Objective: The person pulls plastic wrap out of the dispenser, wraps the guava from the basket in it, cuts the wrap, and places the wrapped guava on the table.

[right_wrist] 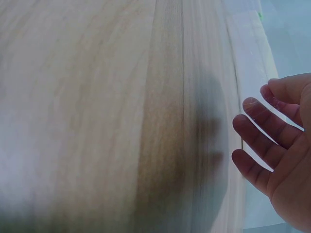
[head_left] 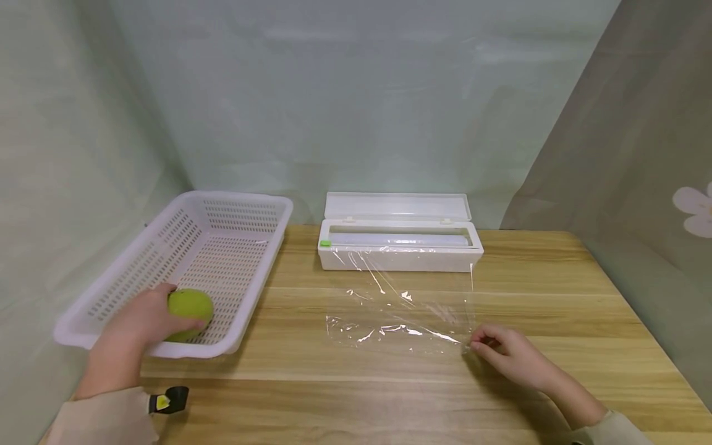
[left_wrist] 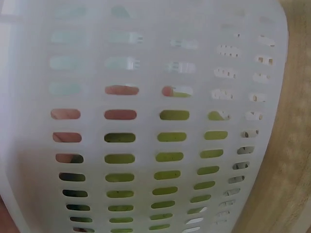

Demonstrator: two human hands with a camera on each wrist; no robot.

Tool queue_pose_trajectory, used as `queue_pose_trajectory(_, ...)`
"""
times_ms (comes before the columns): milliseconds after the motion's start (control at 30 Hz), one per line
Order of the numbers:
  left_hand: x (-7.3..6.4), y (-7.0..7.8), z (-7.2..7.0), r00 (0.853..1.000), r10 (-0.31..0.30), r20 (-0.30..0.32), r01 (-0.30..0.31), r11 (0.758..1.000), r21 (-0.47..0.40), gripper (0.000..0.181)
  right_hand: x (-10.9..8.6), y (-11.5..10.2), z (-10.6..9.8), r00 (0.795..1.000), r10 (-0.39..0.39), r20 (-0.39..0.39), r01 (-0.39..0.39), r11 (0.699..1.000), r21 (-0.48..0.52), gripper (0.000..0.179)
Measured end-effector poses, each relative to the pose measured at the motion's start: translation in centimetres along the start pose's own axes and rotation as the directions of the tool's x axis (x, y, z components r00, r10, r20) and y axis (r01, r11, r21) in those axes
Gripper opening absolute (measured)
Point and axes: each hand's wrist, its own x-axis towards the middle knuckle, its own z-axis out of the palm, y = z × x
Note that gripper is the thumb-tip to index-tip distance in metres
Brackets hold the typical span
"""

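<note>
In the head view my left hand (head_left: 139,318) reaches into the white basket (head_left: 245,309) and holds a yellow-green, rounded fruit (head_left: 191,306), with the thumb on its near side and fingers on its far side. Through the basket's slots the left wrist view shows green fruit (left_wrist: 170,137) and parts of the fingers. A sheet of clear cling film (head_left: 400,309) runs from the white dispenser box (head_left: 400,259) toward me over the table. My right hand (head_left: 514,355) pinches its near right corner between thumb and forefinger; the other fingers (right_wrist: 260,141) spread loosely in the right wrist view.
The dispenser's lid (head_left: 397,206) stands raised at the back, and a film roll (head_left: 397,239) lies inside. A green slider (head_left: 326,243) sits at its left end. Wood-grain table (head_left: 311,402) lies beneath everything. Hanging cloth (head_left: 356,111) encloses the back and sides.
</note>
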Motion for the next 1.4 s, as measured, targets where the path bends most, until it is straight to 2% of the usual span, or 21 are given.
queue_pose_trajectory(133, 0.1, 0.0, -0.1, 1.0, -0.008, 0.016, 0.008, 1.0, -0.011, 0.119, 0.0, -0.1, 0.0, 1.0, -0.007, -0.006, 0.007, 1.0, -0.004, 0.006)
queue_pose_trajectory(300, 0.2, 0.0, 0.1, 1.0, 0.005, 0.0, -0.005, 1.0, 0.004, 0.118, 0.1, 0.1, 0.2, 1.0, 0.0, -0.018, 0.0, 1.0, -0.009, 0.006)
queue_pose_trajectory(467, 0.3, 0.0, 0.2, 0.998, 0.036, -0.051, -0.036, 0.999, 0.0, 0.116, 0.1, 0.3, 0.2, 1.0, 0.005, -0.021, -0.006, 1.0, -0.02, 0.006)
queue_pose_trajectory(700, 0.1, 0.7, 0.1, 0.987, 0.071, -0.144, -0.075, 0.997, -0.025, 0.115, 0.1, 0.1, 0.1, 1.0, -0.001, -0.018, 0.0, 1.0, -0.024, 0.006)
queue_pose_trajectory(867, -0.1, 1.2, 0.0, 0.972, 0.111, -0.208, -0.117, 0.993, -0.016, 0.108, 0.1, -0.2, 0.1, 0.999, -0.027, -0.02, 0.027, 1.0, -0.007, 0.007)
queue_pose_trajectory(1100, -0.6, 1.9, -0.1, 0.957, 0.134, -0.256, -0.14, 0.99, -0.004, 0.106, 0.1, -0.1, 0.2, 0.999, -0.035, -0.019, 0.035, 0.999, -0.005, 0.006)
queue_pose_trajectory(1400, -1.0, 3.0, 0.0, 0.903, 0.194, -0.384, -0.205, 0.979, 0.011, 0.094, 0.1, -0.1, 0.2, 0.999, -0.022, -0.027, 0.023, 1.0, 0.01, 0.006)
